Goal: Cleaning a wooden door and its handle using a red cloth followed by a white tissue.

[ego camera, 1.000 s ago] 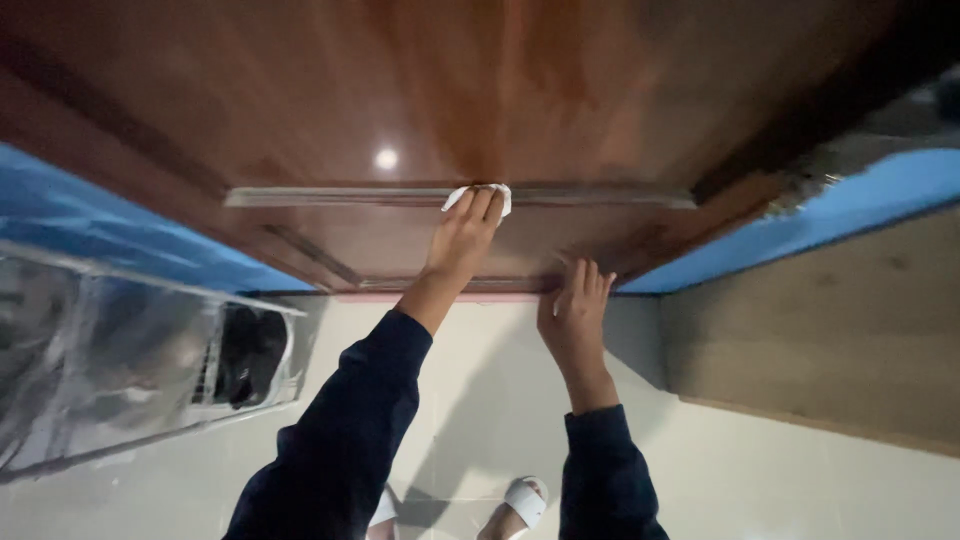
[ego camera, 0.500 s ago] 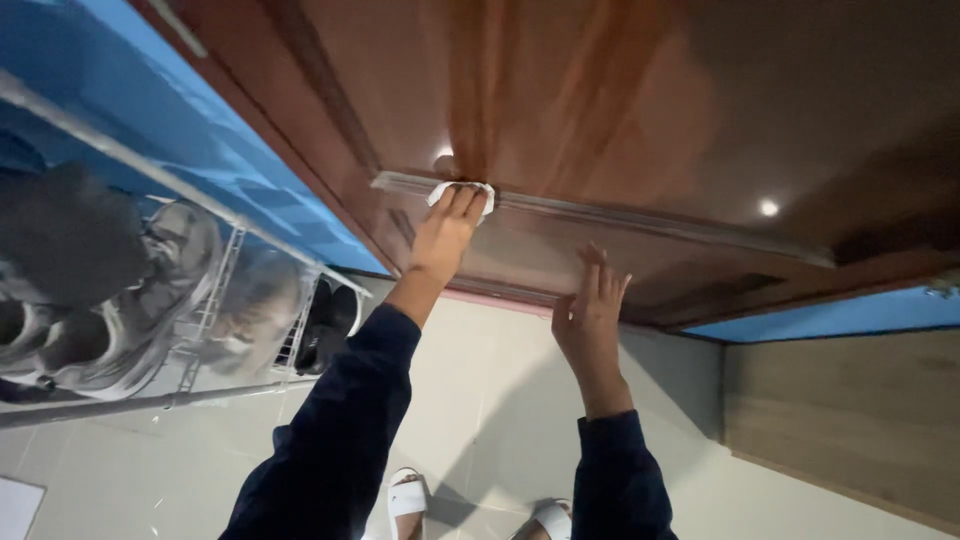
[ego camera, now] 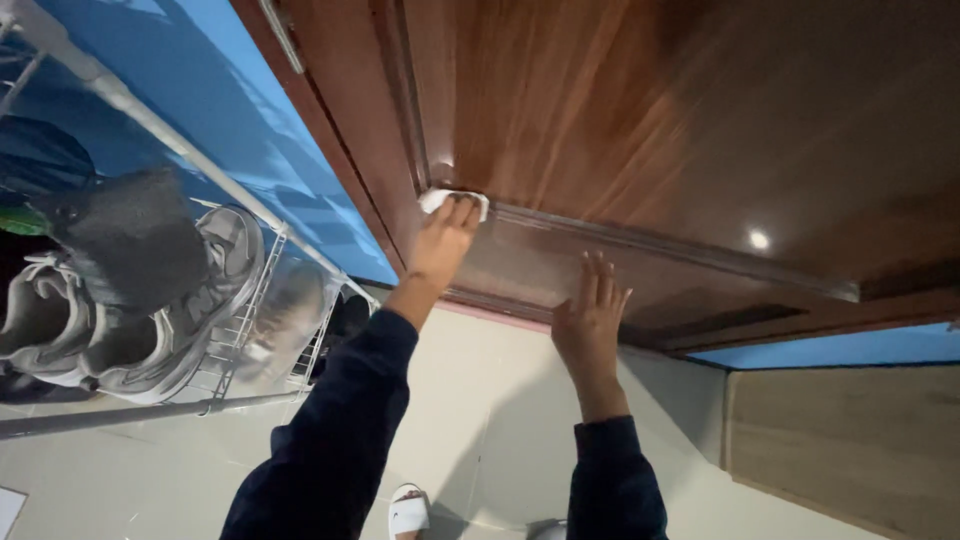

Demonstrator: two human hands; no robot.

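My left hand (ego camera: 443, 240) presses a small white cloth (ego camera: 440, 199) against a glossy brown wooden door (ego camera: 640, 120), at the left end of a horizontal moulding strip (ego camera: 670, 245) near the door's frame. Its fingers lie closed over the cloth. My right hand (ego camera: 588, 318) rests flat on the lower door panel below the moulding, fingers spread, holding nothing. Both arms wear dark navy sleeves.
A metal wire shoe rack (ego camera: 250, 330) stands at the left against a blue wall (ego camera: 240, 130), holding grey sneakers (ego camera: 130, 300) and dark shoes. The floor is pale tile (ego camera: 480, 420). My white slipper (ego camera: 410, 512) shows at the bottom. A wooden panel (ego camera: 850, 440) stands at the right.
My left hand has slid the cloth leftward along the moulding to the door's edge. The view has swung left, bringing the shoe rack closer. My right hand stays flat on the panel.
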